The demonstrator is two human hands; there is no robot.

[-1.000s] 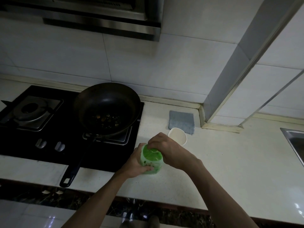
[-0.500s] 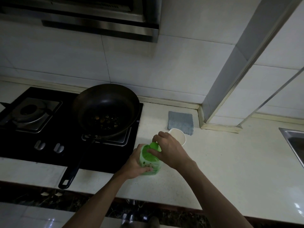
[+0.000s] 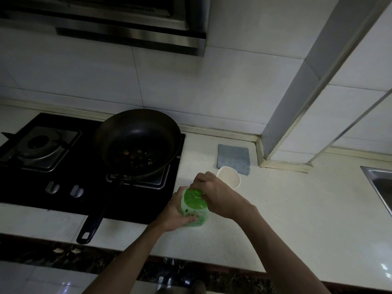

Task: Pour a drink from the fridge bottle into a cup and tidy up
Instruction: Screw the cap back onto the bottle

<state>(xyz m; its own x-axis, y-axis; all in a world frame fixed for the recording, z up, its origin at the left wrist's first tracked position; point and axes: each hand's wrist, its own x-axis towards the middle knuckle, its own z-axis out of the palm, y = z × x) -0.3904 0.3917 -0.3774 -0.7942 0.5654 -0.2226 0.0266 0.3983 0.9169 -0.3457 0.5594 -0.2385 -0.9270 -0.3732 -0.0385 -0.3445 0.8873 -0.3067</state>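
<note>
Half a second on, the right grip (image 3: pixel 216 194) is seen turned further over the green cap (image 3: pixel 195 193), with its fingers curled round it where they had been spread before. The green bottle (image 3: pixel 194 206) has been kept upright on the same spot of the counter (image 3: pixel 297 209). It is clasped round its body by the left grip (image 3: pixel 176 211), whose thumb is laid across the label. How much drink is held in the bottle cannot be told.

Just beyond the right grip, a white cup (image 3: pixel 230 177) is partly hidden by the knuckles (its inside shows pale, and whether it has been filled cannot be made out). Past the cup, a grey cloth (image 3: pixel 233 155) is laid flat by the wall. To the left of the left grip, a dark wok (image 3: pixel 137 143) with scraps of food in it is set on the black hob (image 3: pixel 42 187), and its handle (image 3: pixel 93 221) is pointed toward the counter's front edge. Far to the right of both, a sink (image 3: pixel 379 183) is cut off by the frame.
</note>
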